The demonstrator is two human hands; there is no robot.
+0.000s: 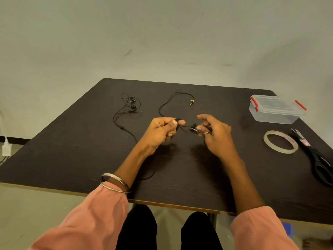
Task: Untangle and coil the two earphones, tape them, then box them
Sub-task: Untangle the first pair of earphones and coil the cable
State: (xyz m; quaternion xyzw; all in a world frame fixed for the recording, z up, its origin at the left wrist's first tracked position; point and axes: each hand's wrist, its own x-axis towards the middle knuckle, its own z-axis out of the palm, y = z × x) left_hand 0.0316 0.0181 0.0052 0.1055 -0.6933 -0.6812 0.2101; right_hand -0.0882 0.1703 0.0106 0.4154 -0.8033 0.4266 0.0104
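Two black earphones are on the dark table (72, 156). My left hand (161, 131) pinches the cable of one earphone above the table centre, and my right hand (213, 133) holds its earbuds (194, 127). That cable (166, 103) runs back in a loop to a yellow-tipped plug (191, 101) lying on the table. The second earphone (128, 107) lies loose at the back left, its buds in a small tangle and its cable trailing toward my left wrist.
A clear plastic box (275, 110) with red clips and its lid on stands at the back right. A roll of tape (280, 141) lies flat in front of it, with black-handled scissors (317, 156) by the right edge. A wall stands behind the table.
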